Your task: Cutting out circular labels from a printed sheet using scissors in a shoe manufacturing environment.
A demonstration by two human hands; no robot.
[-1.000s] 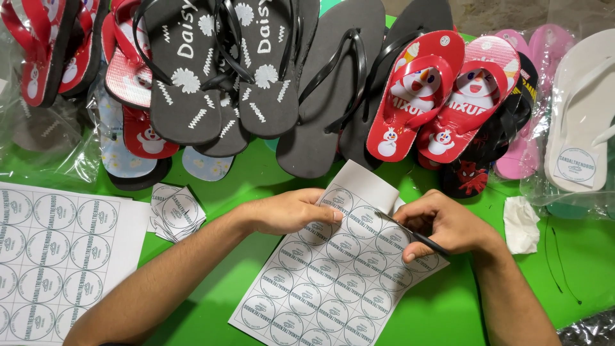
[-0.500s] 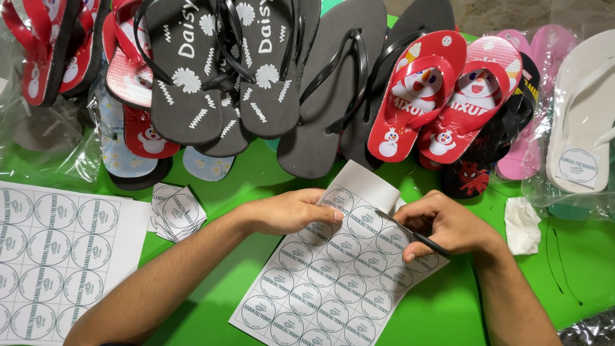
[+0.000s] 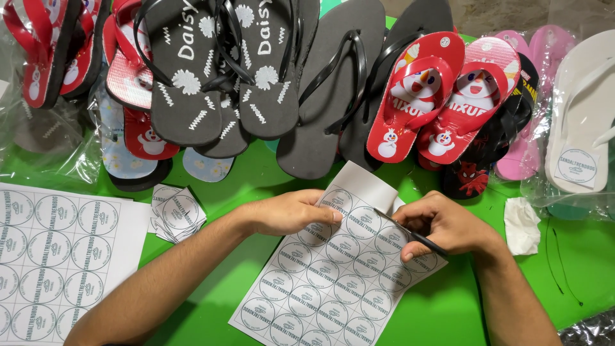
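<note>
A white sheet of round printed stickers lies tilted on the green table, its top edge folded back. My left hand rests on the sheet's upper left part, fingertips pinching at a sticker. My right hand is closed around a thin dark tool, whose tip touches the sheet near the left fingertips.
A second sticker sheet lies at the left edge. A small pile of cut stickers sits beside it. Rows of flip-flops line the back: black ones, red snowman ones, pink and a white one. A crumpled white scrap lies right.
</note>
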